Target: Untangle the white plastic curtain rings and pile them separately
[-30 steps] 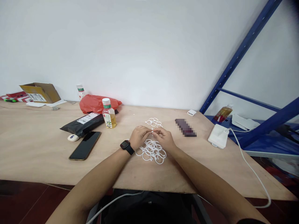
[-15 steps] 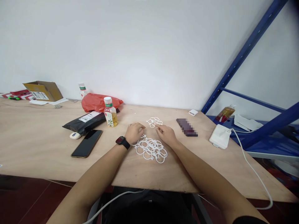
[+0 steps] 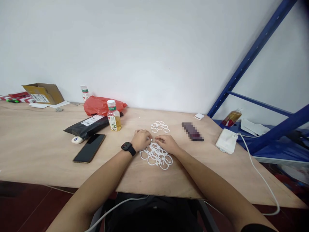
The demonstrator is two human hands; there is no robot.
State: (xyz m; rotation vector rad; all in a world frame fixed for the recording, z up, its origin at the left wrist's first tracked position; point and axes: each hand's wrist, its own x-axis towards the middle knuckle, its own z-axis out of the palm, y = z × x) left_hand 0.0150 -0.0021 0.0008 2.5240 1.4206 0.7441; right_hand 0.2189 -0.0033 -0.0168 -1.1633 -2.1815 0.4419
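Observation:
A heap of white plastic rings (image 3: 158, 158), each with a small clasp-like tab, lies on the table in front of me. My left hand (image 3: 142, 140), with a black watch on the wrist, rests at the heap's upper left edge. Its fingers are curled round a white ring, of which a small end shows at the fingertips. Close by on the right, my right hand (image 3: 167, 143) has its fingers pressed together, tips facing the left hand. Whatever they pinch is hidden. Beyond both hands lies a smaller group of white rings (image 3: 160, 123), spread flat.
To the left lie a phone (image 3: 89, 149), a white oval case (image 3: 77, 140) and a black parcel (image 3: 84, 127). A drink bottle (image 3: 114, 116) stands before a red bag (image 3: 96, 104). On the right are a pixelated dark object (image 3: 192, 131), a white power bank (image 3: 227, 140) and a blue rack (image 3: 251, 58).
My right hand has drawn back from the far group towards my left hand. A ring now lies at that group's near right side. White shows at my left fingertips.

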